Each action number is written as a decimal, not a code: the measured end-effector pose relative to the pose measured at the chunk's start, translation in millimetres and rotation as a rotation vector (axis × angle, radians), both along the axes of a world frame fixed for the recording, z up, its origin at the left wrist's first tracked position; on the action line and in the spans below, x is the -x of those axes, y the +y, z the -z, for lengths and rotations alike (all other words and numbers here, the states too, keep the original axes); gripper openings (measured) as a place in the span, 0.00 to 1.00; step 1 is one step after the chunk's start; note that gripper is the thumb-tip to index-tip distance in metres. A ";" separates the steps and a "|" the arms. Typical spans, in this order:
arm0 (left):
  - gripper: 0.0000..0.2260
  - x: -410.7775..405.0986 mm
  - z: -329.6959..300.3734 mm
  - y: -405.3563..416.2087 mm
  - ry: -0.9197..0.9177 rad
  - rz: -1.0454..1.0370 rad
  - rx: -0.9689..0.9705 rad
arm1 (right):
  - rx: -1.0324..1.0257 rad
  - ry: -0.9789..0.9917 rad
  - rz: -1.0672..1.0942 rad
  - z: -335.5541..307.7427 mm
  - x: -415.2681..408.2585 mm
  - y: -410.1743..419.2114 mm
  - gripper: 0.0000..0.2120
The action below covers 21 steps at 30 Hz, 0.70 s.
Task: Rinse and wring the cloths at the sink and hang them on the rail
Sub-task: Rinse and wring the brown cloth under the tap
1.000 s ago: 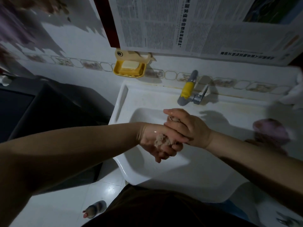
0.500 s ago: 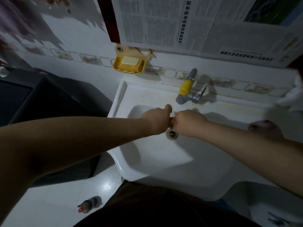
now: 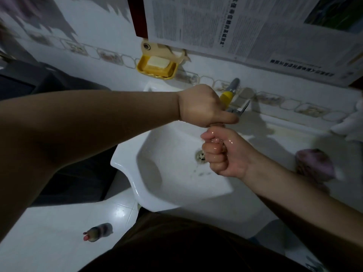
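Observation:
Over the white sink (image 3: 125, 167), both my hands grip one twisted cloth (image 3: 217, 126), of which only a short tan stretch shows between the fists. My left hand (image 3: 200, 106) is the upper fist, close to the tap. My right hand (image 3: 222, 154), wet and shiny, is the lower fist, above the drain (image 3: 200, 156). Drops of water lie in the basin below. A second, pinkish cloth (image 3: 314, 163) sits bunched on the counter to the right. No rail is in view.
A tap (image 3: 229, 95) with a yellow band juts from the wall behind my left hand. A yellow soap dish (image 3: 156, 68) hangs on the tiled wall under a newspaper (image 3: 245, 30). A bottle (image 3: 98, 231) lies on the floor at the left. Something white (image 3: 351, 122) sits at the right edge.
My fists have moved from side by side to one above the other, the left risen toward the tap and the right turned palm up. The drain now shows.

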<state>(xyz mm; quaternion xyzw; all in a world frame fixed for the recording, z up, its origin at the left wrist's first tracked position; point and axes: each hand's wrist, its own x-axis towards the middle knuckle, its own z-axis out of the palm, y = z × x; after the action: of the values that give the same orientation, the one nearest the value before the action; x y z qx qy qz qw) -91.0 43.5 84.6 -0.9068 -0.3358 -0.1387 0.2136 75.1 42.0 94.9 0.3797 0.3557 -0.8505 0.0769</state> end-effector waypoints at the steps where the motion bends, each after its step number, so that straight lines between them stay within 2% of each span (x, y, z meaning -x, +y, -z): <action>1: 0.08 0.0 -2.5 0.8 -0.021 0.013 -0.044 | 0.022 0.031 -0.001 -4.7 -1.0 -1.3 0.17; 6: 0.11 1.8 -2.9 -4.3 0.012 -0.028 -0.047 | 0.090 0.092 -0.061 8.6 -6.9 5.2 0.17; 11: 0.15 7.3 27.8 -36.6 0.033 -0.103 0.270 | -0.014 -0.049 -0.408 35.7 -11.3 35.2 0.05; 14: 0.22 5.6 38.9 -56.2 -0.060 -0.208 0.402 | -0.015 -0.069 -0.505 39.4 -5.0 43.6 0.07; 16: 0.25 3.8 46.1 -67.6 -0.192 -0.390 0.494 | 0.011 -0.038 -0.439 38.4 -0.7 45.1 0.08; 18: 0.26 -2.4 50.8 -79.4 -0.370 -0.635 0.647 | -0.057 0.008 -0.272 40.4 1.2 40.6 0.07; 19: 0.25 -6.6 49.1 -83.6 -0.506 -0.764 0.739 | -0.174 0.028 -0.174 44.0 0.2 36.5 0.09; 20: 0.24 -11.3 45.5 -86.3 -0.700 -0.887 0.855 | -0.386 0.032 -0.097 48.6 -3.3 30.4 0.18; 21: 0.23 -15.9 41.9 -88.6 -0.952 -1.000 0.989 | -0.682 0.041 -0.069 54.2 -9.4 23.1 0.29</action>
<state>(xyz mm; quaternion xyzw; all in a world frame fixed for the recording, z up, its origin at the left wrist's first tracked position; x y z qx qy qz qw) -75.1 -45.0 42.7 -0.4857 -0.7731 -0.2321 -0.3353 84.5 65.1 40.7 0.3539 0.6338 -0.6870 -0.0329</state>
